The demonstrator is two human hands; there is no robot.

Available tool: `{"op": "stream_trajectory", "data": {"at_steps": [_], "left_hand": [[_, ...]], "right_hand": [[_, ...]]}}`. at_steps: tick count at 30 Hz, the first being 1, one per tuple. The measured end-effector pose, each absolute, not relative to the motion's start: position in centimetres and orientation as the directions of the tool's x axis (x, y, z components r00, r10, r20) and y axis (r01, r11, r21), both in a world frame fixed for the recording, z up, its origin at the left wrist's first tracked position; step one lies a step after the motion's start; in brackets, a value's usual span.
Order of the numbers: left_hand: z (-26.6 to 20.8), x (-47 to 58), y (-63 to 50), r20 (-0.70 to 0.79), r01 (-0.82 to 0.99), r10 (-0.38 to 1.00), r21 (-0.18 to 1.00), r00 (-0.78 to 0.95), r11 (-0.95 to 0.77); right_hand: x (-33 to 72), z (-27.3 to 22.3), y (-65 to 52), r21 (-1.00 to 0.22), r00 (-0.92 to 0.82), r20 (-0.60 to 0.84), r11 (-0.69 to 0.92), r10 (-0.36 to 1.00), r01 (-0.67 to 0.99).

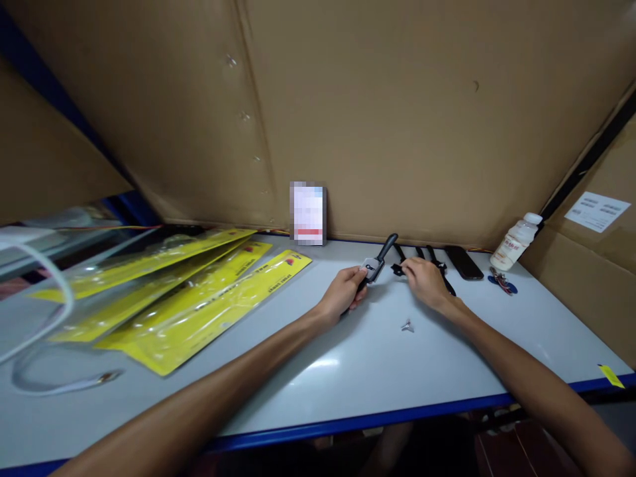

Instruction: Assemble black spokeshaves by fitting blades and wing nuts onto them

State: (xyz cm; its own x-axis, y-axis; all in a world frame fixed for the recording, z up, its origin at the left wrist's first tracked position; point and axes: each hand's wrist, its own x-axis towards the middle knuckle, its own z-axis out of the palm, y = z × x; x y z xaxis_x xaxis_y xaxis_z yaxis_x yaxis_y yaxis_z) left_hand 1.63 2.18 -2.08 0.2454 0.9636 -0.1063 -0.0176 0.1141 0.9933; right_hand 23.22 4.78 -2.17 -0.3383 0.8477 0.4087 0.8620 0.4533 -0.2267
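Note:
My left hand is wrapped round one black handle of a spokeshave, thumb on its metal blade. The other handle points up and away, toward the back of the table. Just to the right, my right hand is closed, fingertips pinching a small black part that looks like a cap piece. Behind and beneath that hand lie several black handles, partly hidden by it. Small silver screws rest on the white tabletop below my right hand.
Yellow-backed clear packages overlap at the left, near a white cable. A lit phone leans on the cardboard wall. At the right are a dark phone, a white bottle and a small bundle of wires.

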Motion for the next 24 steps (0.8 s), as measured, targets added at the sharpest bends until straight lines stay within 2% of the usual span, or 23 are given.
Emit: {"op": "stream_trajectory", "data": {"at_steps": [3, 5, 8, 10, 14, 18, 21, 24], "left_hand": [[-1.8, 1.4, 2.1, -0.146, 0.017, 0.949, 0.989, 0.279, 0.147], [-1.6, 1.3, 2.0, -0.164, 0.04, 0.939, 0.986, 0.303, 0.159], [-1.5, 1.3, 1.8, -0.178, 0.071, 0.927, 0.984, 0.331, 0.164], [-1.6, 1.4, 1.8, -0.181, 0.085, 0.923, 0.983, 0.339, 0.162], [-1.7, 1.5, 1.9, -0.172, 0.098, 0.923, 0.984, 0.345, 0.147], [-1.8, 1.5, 2.1, -0.162, 0.107, 0.919, 0.985, 0.358, 0.132], [-2.0, 1.4, 2.1, -0.155, 0.118, 0.917, 0.986, 0.367, 0.12], [-2.2, 1.4, 2.2, -0.146, 0.131, 0.918, 0.986, 0.37, 0.104]], "right_hand": [[24.1, -1.1, 5.1, -0.342, -0.217, 0.469, 0.403, 0.856, 0.849], [24.0, -0.3, 4.8, -0.478, -0.161, 0.486, 0.416, 0.859, 0.774], [23.2, 0.7, 3.8, -0.761, -0.134, 0.384, 0.396, 0.913, 0.514], [22.6, 1.3, 3.2, -0.872, -0.157, 0.284, 0.322, 0.946, 0.368], [22.4, 1.9, 2.6, -0.943, -0.145, 0.193, 0.224, 0.97, 0.245], [22.6, 2.1, 2.5, -0.993, -0.22, 0.058, 0.08, 0.974, 0.09], [22.5, 2.1, 2.4, -0.999, -0.258, 0.037, 0.033, 0.965, -0.018], [22.2, 1.9, 2.3, -0.998, -0.247, 0.062, 0.058, 0.967, -0.025]]}}
